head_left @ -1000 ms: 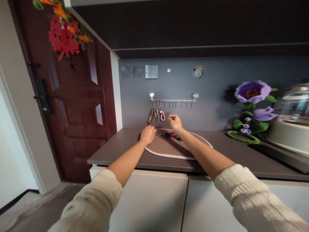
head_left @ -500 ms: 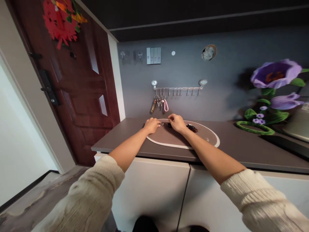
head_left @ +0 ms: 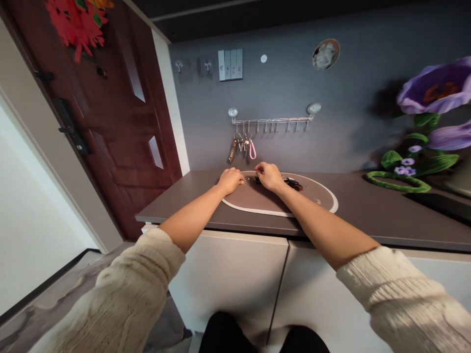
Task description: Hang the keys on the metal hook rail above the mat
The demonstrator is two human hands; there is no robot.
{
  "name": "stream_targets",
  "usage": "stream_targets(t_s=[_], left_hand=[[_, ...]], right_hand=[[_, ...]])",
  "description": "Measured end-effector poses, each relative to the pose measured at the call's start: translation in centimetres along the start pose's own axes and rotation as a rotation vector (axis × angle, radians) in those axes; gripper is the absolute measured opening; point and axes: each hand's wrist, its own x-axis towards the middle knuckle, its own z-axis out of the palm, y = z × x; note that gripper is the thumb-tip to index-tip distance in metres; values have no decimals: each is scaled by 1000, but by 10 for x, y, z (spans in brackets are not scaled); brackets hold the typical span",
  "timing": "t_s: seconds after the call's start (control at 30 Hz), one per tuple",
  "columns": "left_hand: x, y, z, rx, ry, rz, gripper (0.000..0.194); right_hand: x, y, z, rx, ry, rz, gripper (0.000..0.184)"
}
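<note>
My left hand (head_left: pixel 231 180) rests on the left part of an oval brown mat (head_left: pixel 265 202) with a pale rim. Its fingers are bent together, and a small shiny metal piece (head_left: pixel 246 180) shows at the fingertips. Just to the right, my right hand (head_left: pixel 270 176) is closed in a pinch, raised slightly over the mat; what its fingertips hold is too small to make out. Dark objects (head_left: pixel 293 184), with a reddish-brown end, lie on the mat behind and beside my right wrist. Part of another dark thing shows under the right fingers.
Keys with a pink loop (head_left: pixel 252 149) and a brown tag (head_left: pixel 232 151) hang from a clear hook rail (head_left: pixel 274 120) on the wall. Purple artificial flowers (head_left: pixel 434 93) stand at the right of the counter (head_left: pixel 356 215). A dark red door (head_left: pixel 121 122) is at left.
The view has tilted down a little, so the wall and counter sit higher. Both hands keep nearly the same places on the mat.
</note>
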Motion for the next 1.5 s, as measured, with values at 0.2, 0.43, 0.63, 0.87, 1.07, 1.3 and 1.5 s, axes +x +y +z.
stream_targets(t_s=[0.2, 0.43, 0.63, 0.87, 1.07, 1.3, 1.5], left_hand=[[0, 4, -6, 89, -38, 46, 24], [1, 7, -5, 195, -21, 104, 24], [-2, 6, -3, 176, 70, 117, 24], [-1, 4, 4, 32, 187, 65, 26], [2, 4, 6, -172, 332, 8, 26], [6, 4, 9, -456, 382, -47, 22], [5, 4, 9, -613, 362, -72, 20]], right_hand=[[0, -1, 1, -6, -6, 6, 21], [-2, -3, -3, -15, -26, 18, 23], [-2, -2, -3, -41, -25, -10, 22], [0, 0, -3, -33, -21, -80, 22], [0, 2, -3, -5, -36, -184, 25], [-1, 3, 0, 65, -39, -265, 20], [-3, 2, -2, 69, -31, -254, 15]])
